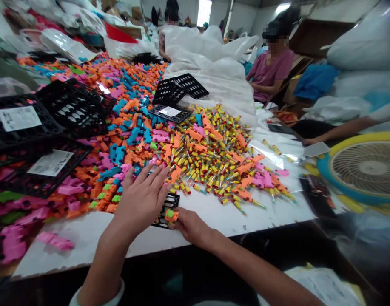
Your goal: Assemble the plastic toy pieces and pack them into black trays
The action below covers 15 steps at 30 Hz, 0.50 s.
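Note:
My left hand (142,197) reaches over the near edge of the toy pile, palm down with the fingers stretched out; nothing shows in its grasp. Partly hidden beneath it lies a black plastic grid tray (173,200) on the white tabletop (210,217). At the tray's right side, my right hand (191,227) is closed, its fingertips at a small orange toy car with a green top (171,215). Just beyond both hands are a heap of orange, blue and pink toy cars (131,140) and a pile of small yellow-capped clear tubes (210,157).
Stacked black trays with white labels (51,163) stand at left; more black trays (178,91) lean at the back. A yellow-and-blue fan (367,165) and a dark phone-like object (316,197) are at right. A person in a pink shirt (271,72) sits beyond white plastic sheeting (210,63).

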Each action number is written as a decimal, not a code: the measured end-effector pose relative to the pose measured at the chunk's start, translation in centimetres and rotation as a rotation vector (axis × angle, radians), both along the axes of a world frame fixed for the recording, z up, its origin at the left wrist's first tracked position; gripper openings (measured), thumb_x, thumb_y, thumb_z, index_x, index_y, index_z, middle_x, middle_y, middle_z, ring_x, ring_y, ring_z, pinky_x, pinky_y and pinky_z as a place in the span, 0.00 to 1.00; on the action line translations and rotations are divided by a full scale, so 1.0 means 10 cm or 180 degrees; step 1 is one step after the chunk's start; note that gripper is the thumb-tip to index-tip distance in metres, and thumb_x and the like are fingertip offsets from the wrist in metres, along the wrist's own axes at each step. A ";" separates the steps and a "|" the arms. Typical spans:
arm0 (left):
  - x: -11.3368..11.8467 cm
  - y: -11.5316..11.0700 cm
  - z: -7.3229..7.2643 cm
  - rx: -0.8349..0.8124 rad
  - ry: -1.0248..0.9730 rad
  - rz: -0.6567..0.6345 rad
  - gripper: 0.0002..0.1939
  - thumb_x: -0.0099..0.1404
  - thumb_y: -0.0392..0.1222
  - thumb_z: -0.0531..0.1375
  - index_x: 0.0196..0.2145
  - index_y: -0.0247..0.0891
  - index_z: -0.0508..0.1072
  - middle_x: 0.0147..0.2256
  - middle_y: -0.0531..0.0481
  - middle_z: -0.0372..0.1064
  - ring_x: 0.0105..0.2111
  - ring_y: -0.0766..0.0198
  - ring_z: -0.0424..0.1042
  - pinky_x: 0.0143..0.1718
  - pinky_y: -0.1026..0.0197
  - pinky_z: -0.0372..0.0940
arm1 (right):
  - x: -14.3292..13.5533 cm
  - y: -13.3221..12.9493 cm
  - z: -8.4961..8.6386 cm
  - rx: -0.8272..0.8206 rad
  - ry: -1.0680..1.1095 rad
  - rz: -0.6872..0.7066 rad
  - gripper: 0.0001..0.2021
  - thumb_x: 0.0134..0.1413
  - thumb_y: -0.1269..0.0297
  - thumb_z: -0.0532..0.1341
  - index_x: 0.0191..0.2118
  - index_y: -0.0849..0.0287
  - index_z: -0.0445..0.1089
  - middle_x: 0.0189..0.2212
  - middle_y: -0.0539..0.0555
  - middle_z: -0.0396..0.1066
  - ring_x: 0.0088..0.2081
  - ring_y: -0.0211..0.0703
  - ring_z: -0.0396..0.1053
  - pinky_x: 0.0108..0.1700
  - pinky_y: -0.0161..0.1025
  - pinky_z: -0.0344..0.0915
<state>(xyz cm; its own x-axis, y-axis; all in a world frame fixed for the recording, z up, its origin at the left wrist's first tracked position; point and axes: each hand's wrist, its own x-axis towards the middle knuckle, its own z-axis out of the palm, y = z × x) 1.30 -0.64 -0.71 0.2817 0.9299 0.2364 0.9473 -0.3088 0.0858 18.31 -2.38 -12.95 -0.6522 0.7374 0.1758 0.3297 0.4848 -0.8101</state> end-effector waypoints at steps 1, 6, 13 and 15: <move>0.00 0.00 -0.01 0.0011 0.0004 -0.0018 0.25 0.71 0.50 0.43 0.61 0.43 0.61 0.61 0.48 0.61 0.64 0.49 0.54 0.64 0.36 0.40 | -0.03 -0.01 0.01 0.0127 -0.0140 0.0089 0.10 0.57 0.73 0.55 0.44 0.60 0.66 0.39 0.56 0.72 0.39 0.44 0.69 0.43 0.37 0.66; 0.00 0.02 0.02 -0.0001 0.0046 -0.0046 0.26 0.71 0.50 0.41 0.60 0.42 0.61 0.60 0.46 0.62 0.63 0.47 0.55 0.63 0.33 0.41 | -0.06 0.06 0.10 0.0122 -0.0401 0.0376 0.12 0.57 0.71 0.58 0.47 0.59 0.66 0.39 0.56 0.73 0.38 0.44 0.70 0.42 0.36 0.67; -0.03 0.05 0.00 0.0020 -0.0025 -0.0110 0.28 0.70 0.52 0.39 0.60 0.41 0.63 0.59 0.44 0.63 0.63 0.46 0.55 0.62 0.33 0.44 | 1.35 0.11 0.24 0.0406 -0.0611 -0.2621 0.08 0.59 0.68 0.54 0.41 0.56 0.68 0.40 0.56 0.68 0.42 0.47 0.67 0.45 0.43 0.65; -0.04 0.06 -0.03 0.0033 -0.0029 -0.0101 0.27 0.70 0.52 0.40 0.60 0.41 0.61 0.59 0.46 0.64 0.63 0.46 0.55 0.63 0.33 0.42 | 1.86 0.09 0.24 0.0254 -0.1564 -0.3146 0.10 0.53 0.68 0.59 0.42 0.57 0.69 0.43 0.59 0.65 0.41 0.49 0.67 0.41 0.43 0.64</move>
